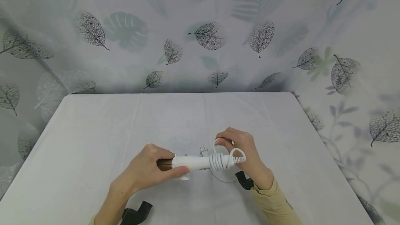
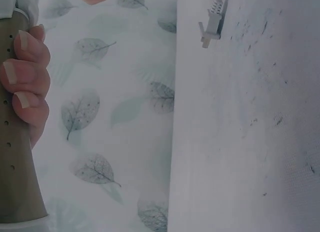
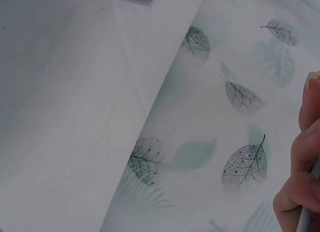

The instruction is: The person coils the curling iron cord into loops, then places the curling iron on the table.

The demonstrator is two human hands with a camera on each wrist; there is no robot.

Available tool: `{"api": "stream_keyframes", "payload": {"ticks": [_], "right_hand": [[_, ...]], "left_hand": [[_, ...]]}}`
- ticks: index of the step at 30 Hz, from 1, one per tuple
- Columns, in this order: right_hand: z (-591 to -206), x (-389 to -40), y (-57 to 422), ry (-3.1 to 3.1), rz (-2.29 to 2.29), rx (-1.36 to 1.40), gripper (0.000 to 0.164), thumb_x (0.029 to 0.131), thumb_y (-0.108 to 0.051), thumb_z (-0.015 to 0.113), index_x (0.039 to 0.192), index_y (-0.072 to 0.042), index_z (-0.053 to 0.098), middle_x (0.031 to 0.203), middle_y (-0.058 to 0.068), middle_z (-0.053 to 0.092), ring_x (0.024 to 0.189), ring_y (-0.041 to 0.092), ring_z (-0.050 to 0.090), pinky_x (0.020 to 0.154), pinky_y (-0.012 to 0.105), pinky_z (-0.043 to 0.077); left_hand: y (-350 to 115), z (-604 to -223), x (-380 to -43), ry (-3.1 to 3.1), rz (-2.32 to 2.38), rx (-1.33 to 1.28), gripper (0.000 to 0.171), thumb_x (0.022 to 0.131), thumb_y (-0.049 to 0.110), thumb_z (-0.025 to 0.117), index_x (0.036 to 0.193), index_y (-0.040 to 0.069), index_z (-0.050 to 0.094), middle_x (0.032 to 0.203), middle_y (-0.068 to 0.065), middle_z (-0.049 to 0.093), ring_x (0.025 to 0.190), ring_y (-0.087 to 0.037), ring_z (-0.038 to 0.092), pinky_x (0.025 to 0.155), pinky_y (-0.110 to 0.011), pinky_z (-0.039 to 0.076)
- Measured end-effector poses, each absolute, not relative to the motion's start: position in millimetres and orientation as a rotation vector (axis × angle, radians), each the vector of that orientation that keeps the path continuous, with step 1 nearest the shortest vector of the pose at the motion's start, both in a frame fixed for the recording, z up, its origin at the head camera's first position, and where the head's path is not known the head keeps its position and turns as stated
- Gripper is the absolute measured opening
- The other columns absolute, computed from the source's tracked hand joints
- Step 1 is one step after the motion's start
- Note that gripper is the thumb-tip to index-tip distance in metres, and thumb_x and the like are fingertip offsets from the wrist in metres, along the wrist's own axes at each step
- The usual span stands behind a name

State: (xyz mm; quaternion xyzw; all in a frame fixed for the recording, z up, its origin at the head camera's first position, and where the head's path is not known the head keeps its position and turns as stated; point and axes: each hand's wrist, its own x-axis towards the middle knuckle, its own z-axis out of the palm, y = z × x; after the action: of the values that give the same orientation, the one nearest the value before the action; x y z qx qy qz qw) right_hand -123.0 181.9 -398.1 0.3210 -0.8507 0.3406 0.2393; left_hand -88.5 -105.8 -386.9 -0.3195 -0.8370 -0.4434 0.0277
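A white hair straightener with a brown barrel is held level above the table. My left hand grips it around the brown part, the thumb lying along the white body. In the left wrist view, fingertips curl over the brown barrel, which has a row of small holes. White cord is coiled several times around the handle end. My right hand pinches a length of that cord beside the coils. The two-pin plug shows behind the handle, and also the plug in the left wrist view.
A white-covered table lies beneath both hands. Behind it hangs a leaf-patterned cloth, which also runs along both sides. Black wrist-worn pieces show near each forearm. A loop of cord hangs below the handle.
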Motion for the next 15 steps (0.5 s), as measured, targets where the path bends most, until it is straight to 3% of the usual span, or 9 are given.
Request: {"api": "stream_keyframes", "payload": {"ticks": [3,9,12,15], "right_hand": [[-397.3,-122.0,179.5,-2.321,0.917,0.877,0.012,0.082,-0.022,0.076,0.082,-0.01,0.072,0.07,-0.006,0.063,0.057,0.002,0.045,0.053,0.014,0.039],[-398.0,-120.0,174.9,-2.335,0.847,0.833,0.044,0.091,-0.048,0.053,0.079,-0.009,0.071,0.069,-0.005,0.063,0.055,0.001,0.043,0.052,0.014,0.039],[-398.9,-119.5,173.2,-2.35,0.824,0.808,0.043,0.09,-0.047,0.055,0.079,-0.009,0.071,0.069,-0.003,0.065,0.054,0.002,0.043,0.051,0.015,0.038],[-399.1,-118.9,172.3,-2.357,0.818,0.796,0.029,0.083,-0.037,0.069,0.079,-0.008,0.071,0.069,-0.003,0.066,0.054,0.003,0.043,0.051,0.016,0.039]], "left_hand": [[-104.9,-387.2,-88.2,-2.584,-1.377,-1.01,0.046,0.085,0.046,0.078,0.057,0.025,0.048,0.056,0.02,0.021,0.052,0.011,0.019,0.045,-0.012,0.017],[-102.5,-387.2,-87.2,-2.585,-1.399,-1.043,0.04,0.085,0.046,0.078,0.059,0.027,0.054,0.054,0.021,0.025,0.051,0.012,0.022,0.044,-0.011,0.019],[-101.6,-386.8,-86.6,-2.582,-1.405,-1.06,0.04,0.085,0.045,0.078,0.059,0.027,0.054,0.054,0.021,0.026,0.051,0.013,0.022,0.044,-0.011,0.02],[-100.9,-386.8,-86.2,-2.573,-1.405,-1.076,0.041,0.085,0.045,0.078,0.058,0.026,0.053,0.054,0.021,0.027,0.05,0.014,0.022,0.044,-0.01,0.02]]}}
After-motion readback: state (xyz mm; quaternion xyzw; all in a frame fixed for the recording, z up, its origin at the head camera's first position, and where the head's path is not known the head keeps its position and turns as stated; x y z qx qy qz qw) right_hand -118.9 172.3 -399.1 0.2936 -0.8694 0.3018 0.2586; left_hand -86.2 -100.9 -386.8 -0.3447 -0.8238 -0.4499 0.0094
